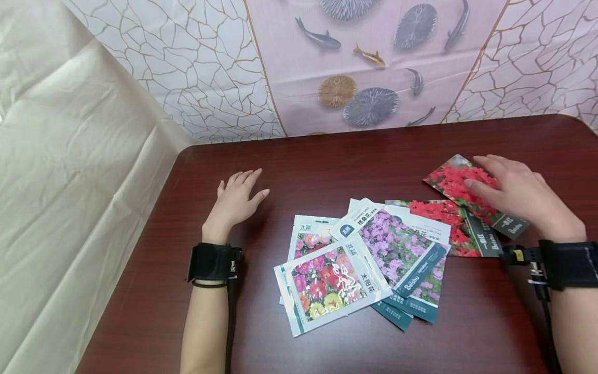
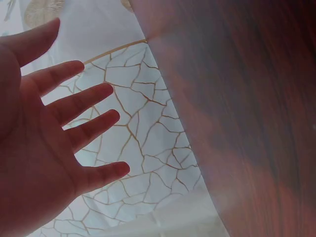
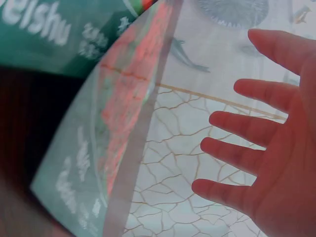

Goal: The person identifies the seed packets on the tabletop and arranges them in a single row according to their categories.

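Across the bench [image 1: 355, 161], it's red-flowered packets [image 1: 436, 212] right, purple-flowered packets [image 1: 390, 249] fanned mid-bench, multicoloured packets [image 1: 320, 285] overlapping those to the left. Right hand [image 1: 523, 195], fingers spread, hovers over the upper red one, gripping nothing; left hand [image 1: 233, 202], spread too, is empty. Grouping looks nearly done; only overlaps, perhaps, need separating.

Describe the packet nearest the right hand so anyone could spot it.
On the dark table, find the right hand. The upper red-flowered packet lies partly hidden by it. Unlike the lower red-flowered packet, which it overlaps, it sits slanted and farther from the person.
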The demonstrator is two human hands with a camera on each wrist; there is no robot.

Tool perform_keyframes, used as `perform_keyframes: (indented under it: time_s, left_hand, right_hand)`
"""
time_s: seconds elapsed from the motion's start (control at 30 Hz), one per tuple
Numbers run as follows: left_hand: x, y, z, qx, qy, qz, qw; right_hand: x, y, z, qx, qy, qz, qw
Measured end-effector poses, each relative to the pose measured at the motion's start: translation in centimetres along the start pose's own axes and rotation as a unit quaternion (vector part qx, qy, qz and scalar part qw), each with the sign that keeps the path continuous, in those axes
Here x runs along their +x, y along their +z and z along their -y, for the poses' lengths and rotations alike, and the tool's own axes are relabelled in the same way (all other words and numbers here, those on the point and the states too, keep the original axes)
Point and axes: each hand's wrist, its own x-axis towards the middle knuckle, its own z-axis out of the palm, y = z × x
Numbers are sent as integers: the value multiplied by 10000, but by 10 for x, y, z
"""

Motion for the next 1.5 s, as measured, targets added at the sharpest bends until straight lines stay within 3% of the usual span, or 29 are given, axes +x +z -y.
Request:
perform_keyframes:
  time_s: [0.23, 0.57, 0.8, 1.07, 1.33, 1.5]
  left_hand:
    - [-2, -6, -12, -262, 134, -117, 9995]
    - [-7, -6, -39, -399, 491, 64, 9980]
    - [-8, 3, -61, -628, 982, 489, 9920]
    - [-13, 11, -85, -879, 1660, 1137, 9756]
    - [-18, 24, -109, -681, 1975, 2169, 9536]
    - [-19, 33, -116, -373, 2019, 2315, 9509]
  right_hand:
    - [-2, -10, 17, 126, -113, -464, 9988]
    - [-11, -15, 48, 263, -651, -791, 9944]
    - [-14, -8, 68, 339, -1096, -876, 9895]
    - [-14, 1, 89, 563, -1604, -842, 9818]
    - [-16, 11, 102, 794, -1643, -138, 9831]
    - [-17, 16, 107, 778, -1770, 60, 9811]
